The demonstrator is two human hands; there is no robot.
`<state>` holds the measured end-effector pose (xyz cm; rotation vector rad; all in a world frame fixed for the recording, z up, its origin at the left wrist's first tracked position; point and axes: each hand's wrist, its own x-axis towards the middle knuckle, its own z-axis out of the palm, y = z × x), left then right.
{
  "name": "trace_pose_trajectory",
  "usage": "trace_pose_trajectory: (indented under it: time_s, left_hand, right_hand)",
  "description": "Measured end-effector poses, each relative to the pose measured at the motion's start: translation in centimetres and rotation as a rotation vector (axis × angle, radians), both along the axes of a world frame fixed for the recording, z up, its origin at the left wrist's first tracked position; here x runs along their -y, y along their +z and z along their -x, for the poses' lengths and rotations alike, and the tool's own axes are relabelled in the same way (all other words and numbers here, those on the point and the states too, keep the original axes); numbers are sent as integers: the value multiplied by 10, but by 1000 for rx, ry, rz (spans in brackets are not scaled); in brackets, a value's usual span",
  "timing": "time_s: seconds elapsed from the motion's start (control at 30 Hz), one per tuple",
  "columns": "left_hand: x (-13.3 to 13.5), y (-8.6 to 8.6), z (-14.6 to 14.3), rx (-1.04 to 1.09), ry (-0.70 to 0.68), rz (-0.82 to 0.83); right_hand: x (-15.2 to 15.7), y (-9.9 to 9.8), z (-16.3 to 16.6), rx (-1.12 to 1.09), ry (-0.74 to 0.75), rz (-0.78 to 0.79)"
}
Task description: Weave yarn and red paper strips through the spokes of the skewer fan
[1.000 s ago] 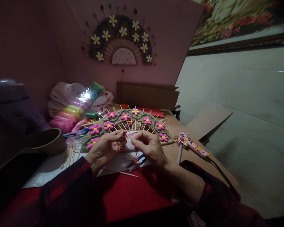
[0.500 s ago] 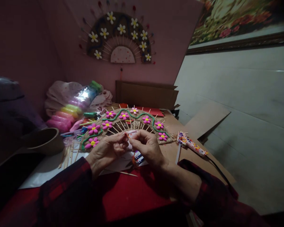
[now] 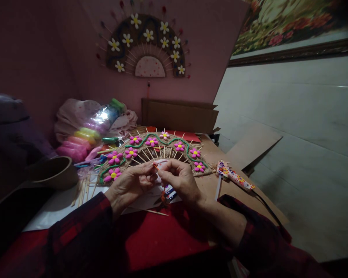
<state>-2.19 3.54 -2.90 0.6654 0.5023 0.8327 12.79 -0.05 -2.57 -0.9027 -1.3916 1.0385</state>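
My left hand [image 3: 133,183] pinches one end of a thin orange string [image 3: 156,167] between thumb and forefinger; a small dark red bit shows at those fingertips. Close beside it, my right hand [image 3: 180,179] is closed on the same string, and an orange length [image 3: 163,197] dangles below its fingers. Behind both hands lies a half-round twine fan [image 3: 174,144] with thin sticks, pink flowers and a wavy green cord. Its pale spotted centre is partly hidden by my hands.
A flower-patterned glue gun [image 3: 234,177] lies at right on cardboard [image 3: 210,189]. Left are a cardboard ring [image 3: 58,173], loose sticks [image 3: 82,189] and bagged coloured clay [image 3: 87,133]. One pointed stick [image 3: 153,212] lies near the red cloth [image 3: 162,239]. A similar fan [image 3: 120,38] hangs behind.
Both hands stay nearly in place. The orange string between the fingertips shows a little more plainly, and the dangling orange length has shifted slightly.
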Motion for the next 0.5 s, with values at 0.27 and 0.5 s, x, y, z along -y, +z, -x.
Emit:
trace_pose_trajectory:
  time_s: [0.27, 0.5]
  left_hand:
    - [-1, -2, 1, -9, -19, -16]
    - [0, -2, 1, 24, -38, -18]
  right_hand:
    - [1, 1, 0, -10, 0, 9]
    - [0, 1, 0, -1, -3, 13]
